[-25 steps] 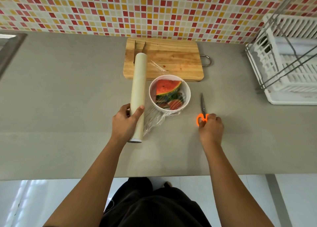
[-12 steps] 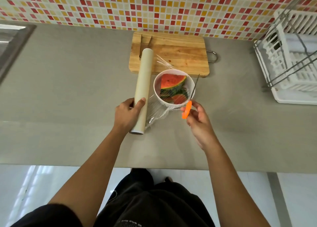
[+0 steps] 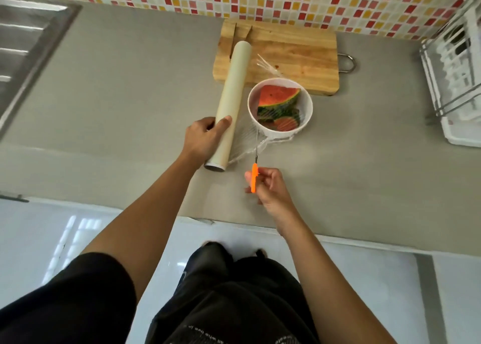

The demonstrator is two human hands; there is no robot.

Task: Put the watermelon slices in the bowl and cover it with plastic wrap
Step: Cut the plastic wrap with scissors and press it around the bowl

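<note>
Scissors [image 3: 255, 170] swung round, blades now at plastic wrap [image 3: 247, 143]

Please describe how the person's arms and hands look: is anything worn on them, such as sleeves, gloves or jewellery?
Both arms are bare up to where dark short sleeves begin, at the bottom of the picture. The left hand and the right hand wear no gloves. No ring, watch or bracelet shows on either. The clothing below is black, with small pale lettering that cannot be read.
</note>
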